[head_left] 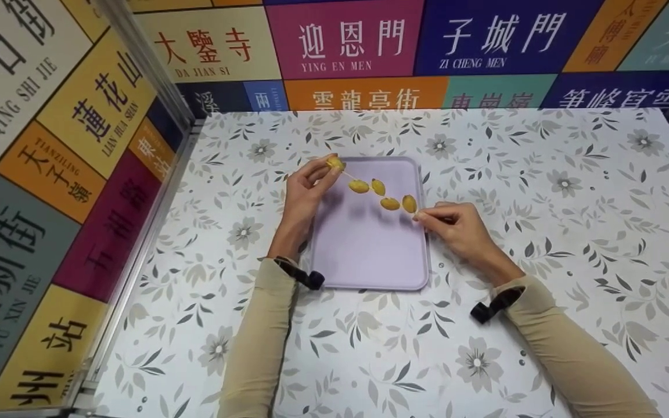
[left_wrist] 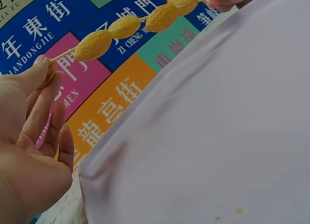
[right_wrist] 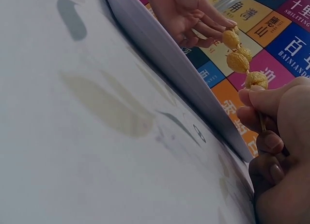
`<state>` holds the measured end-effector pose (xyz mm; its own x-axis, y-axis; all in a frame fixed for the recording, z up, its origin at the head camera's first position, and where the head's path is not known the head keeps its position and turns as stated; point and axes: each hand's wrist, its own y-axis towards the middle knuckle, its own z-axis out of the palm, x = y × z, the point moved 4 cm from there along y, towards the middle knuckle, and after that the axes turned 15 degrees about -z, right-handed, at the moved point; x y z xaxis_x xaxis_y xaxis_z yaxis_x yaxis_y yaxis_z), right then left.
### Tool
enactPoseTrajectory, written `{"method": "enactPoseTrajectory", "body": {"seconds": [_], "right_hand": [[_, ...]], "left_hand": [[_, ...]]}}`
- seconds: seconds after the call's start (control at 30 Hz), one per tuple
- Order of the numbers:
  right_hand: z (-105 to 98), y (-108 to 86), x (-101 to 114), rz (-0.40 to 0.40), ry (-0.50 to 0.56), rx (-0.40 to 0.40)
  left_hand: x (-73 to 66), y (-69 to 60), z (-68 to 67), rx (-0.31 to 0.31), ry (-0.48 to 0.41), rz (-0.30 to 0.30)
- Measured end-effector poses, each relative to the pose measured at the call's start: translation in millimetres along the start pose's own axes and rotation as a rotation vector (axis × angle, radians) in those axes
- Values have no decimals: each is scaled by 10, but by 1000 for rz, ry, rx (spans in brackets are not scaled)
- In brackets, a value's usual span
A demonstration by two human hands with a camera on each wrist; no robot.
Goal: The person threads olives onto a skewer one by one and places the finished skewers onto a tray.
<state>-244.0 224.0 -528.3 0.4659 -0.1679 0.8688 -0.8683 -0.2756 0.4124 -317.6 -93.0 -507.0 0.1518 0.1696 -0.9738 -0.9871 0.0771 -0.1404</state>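
A thin skewer threaded with several yellow, wrinkled oval fruits [head_left: 390,204] is held slantwise above a pale purple tray [head_left: 369,249]. At its upper left end, my left hand [head_left: 306,188] pinches a yellow fruit [head_left: 335,164] between thumb and fingers; a stretch of bare stick separates it from the others. My right hand [head_left: 456,226] grips the skewer's lower right end, just beyond the last fruit. In the right wrist view the stick runs down into the curled fingers of the right hand [right_wrist: 286,146]. Part of the left-end fruit is hidden by the left hand's fingers [left_wrist: 46,105].
The tray lies on a table covered in white leaf-and-flower cloth [head_left: 543,325]. Colourful signboard panels [head_left: 346,40] stand along the back and the left side. Each wrist wears a black strap with a small camera [head_left: 314,280].
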Motion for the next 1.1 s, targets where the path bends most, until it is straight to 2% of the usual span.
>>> {"method": "enactPoseTrajectory", "body": {"seconds": [0.27, 0.53, 0.8, 1.1], "right_hand": [[5, 2, -21, -5, -4, 5], [3, -8, -3, -4, 2, 18], [-1, -9, -5, -22, 10, 20], [8, -5, -9, -9, 28, 8]], "left_hand": [[18, -10, 70, 115, -9, 15], [37, -21, 112, 185, 16, 1], [70, -9, 143, 233, 2, 14], [92, -6, 154, 247, 14, 5]]}}
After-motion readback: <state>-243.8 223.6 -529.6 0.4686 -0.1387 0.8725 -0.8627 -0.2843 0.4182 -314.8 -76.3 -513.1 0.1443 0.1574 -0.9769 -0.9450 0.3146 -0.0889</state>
